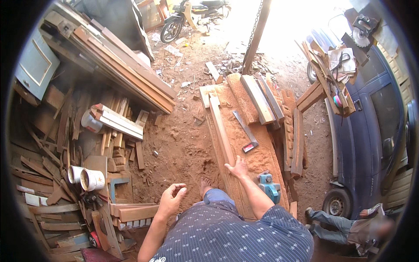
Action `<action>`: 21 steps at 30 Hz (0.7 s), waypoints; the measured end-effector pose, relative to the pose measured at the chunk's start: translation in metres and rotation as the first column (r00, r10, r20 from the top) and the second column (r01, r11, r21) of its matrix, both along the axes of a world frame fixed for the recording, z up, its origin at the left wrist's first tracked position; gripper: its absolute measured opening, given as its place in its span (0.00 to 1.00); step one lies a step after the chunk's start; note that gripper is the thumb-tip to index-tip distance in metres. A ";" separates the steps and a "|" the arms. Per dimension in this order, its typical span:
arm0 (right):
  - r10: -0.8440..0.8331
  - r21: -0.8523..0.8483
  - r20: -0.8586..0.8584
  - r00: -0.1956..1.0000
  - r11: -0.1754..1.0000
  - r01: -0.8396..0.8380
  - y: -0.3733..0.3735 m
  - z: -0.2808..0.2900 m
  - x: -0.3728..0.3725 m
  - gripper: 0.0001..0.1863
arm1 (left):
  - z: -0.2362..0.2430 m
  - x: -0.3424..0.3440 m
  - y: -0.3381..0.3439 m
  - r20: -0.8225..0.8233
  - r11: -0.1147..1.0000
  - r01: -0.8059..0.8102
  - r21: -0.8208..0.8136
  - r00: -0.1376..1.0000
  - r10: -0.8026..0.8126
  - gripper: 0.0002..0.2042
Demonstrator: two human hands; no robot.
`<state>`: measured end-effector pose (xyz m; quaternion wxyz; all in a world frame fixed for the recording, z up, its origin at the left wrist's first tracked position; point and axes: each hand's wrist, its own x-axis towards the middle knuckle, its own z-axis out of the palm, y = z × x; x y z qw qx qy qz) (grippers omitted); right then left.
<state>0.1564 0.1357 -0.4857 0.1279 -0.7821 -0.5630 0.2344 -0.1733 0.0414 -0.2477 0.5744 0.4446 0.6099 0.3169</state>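
Shirt (227,231) nearest, and there's the right hand (238,168), spread over the near end of the strip (221,131), seemingly steadying it along the surface (260,160)! The left hand (172,199) hangs apart, empty, loosely curled; square (245,129) flat, handy.

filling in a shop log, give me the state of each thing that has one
Left hand: empty, fingers loosely curled
Right hand: on the wooden strip's near end
Wooden strip: lying lengthwise on the workbench
Try square: lying flat on sawdust
Teal power tool: set down, unheld
White buckets: open-topped
Dark blue car: parked, visible door shut
Motorbike: parked upright
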 end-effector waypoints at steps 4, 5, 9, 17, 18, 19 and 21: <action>-0.070 -0.125 -0.128 0.989 0.991 0.054 0.029 -0.021 -0.016 0.37 | 0.015 0.018 0.057 -0.107 0.995 0.096 0.024 0.990 -0.093 0.14; -0.062 -0.149 -0.126 0.990 0.988 0.043 0.030 -0.027 -0.023 0.36 | 0.016 0.021 0.065 -0.115 0.996 0.090 0.006 0.989 -0.089 0.14; -0.040 -0.142 -0.111 0.993 0.990 0.024 0.040 0.004 -0.016 0.32 | -0.040 0.050 0.095 -0.021 0.994 0.108 -0.015 0.994 -0.108 0.15; -0.072 -0.229 -0.570 0.818 0.971 -0.074 0.018 0.127 0.030 0.28 | -0.123 0.132 0.124 0.168 0.772 0.002 -0.636 0.976 0.136 0.32; -0.297 -0.323 -0.806 0.512 0.946 0.040 0.014 0.123 0.032 0.25 | -0.121 0.135 0.128 0.320 0.765 0.206 -0.610 0.948 0.000 0.36; -0.466 -0.464 -0.857 0.220 0.883 0.065 0.019 0.110 0.034 0.22 | -0.117 0.140 0.133 0.407 0.772 0.221 -0.597 0.912 0.054 0.36; -0.549 -0.550 -0.835 -0.037 0.834 0.037 0.021 0.118 0.021 0.22 | -0.083 0.152 0.138 0.549 0.755 0.246 -0.607 0.817 0.175 0.36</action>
